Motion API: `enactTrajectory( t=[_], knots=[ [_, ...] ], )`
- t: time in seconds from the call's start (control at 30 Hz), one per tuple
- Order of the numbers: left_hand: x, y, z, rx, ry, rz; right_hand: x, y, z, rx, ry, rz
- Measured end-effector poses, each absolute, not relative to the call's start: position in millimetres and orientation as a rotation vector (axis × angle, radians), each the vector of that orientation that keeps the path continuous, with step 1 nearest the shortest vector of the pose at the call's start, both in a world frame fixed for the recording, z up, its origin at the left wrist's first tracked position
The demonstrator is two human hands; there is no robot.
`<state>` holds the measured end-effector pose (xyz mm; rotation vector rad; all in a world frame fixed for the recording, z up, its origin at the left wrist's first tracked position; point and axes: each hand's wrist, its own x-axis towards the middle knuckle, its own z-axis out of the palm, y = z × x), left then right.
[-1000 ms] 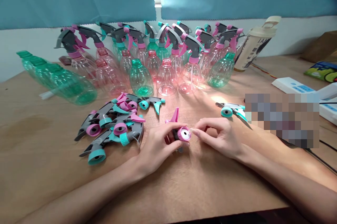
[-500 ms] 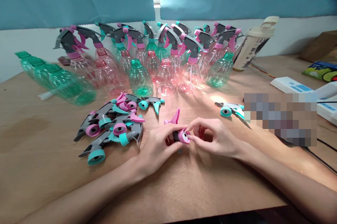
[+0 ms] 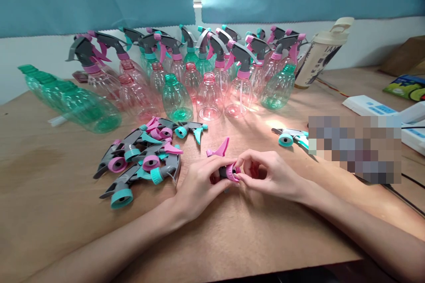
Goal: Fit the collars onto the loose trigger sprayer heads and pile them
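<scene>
My left hand (image 3: 206,181) is closed round a trigger spray head with a grey body and a pink trigger (image 3: 223,147). Its pink collar (image 3: 231,172) points to the right, toward my other hand. At the collar's open end, my right hand (image 3: 272,176) is closed in a pinch, thumb and forefinger touching the rim. Whatever small thing may be between those fingertips is hidden. Left of my hands lies a pile of loose grey trigger spray heads (image 3: 137,159) with pink and teal collars. Another teal spray head (image 3: 286,138) lies to the right, partly covered by a blurred patch.
Several clear pink bottles (image 3: 210,99) and green bottles (image 3: 175,99) stand behind, many topped with spray heads. Green bottles (image 3: 89,108) line the left side. A cream tumbler (image 3: 320,57), white power strips (image 3: 372,106) and cables are at the right. A blurred patch hides part of the table.
The collar has turned slightly, and the white disc seen inside it before no longer shows clearly. My right fingertips have shifted a little at the rim. The rest is unchanged.
</scene>
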<state>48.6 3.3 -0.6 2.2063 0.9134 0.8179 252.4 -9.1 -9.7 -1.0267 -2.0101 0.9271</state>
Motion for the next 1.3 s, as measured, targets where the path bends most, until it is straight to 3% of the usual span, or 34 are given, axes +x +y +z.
enactTrajectory(
  t=[0.5,1.1,1.3],
  knots=[
    [48.2,2.9,0.3,2.233,0.967,0.795,252.7,-13.9,-1.1,-1.060,-2.162,0.447],
    [47.5,2.0,-2.4,2.281,0.963,0.845,244.8,-16.3,-5.9,-1.021,-1.956,0.711],
    [47.2,-2.7,-6.3,2.432,1.005,0.997,242.6,-18.9,-5.2,-1.010,-1.948,0.606]
  ],
)
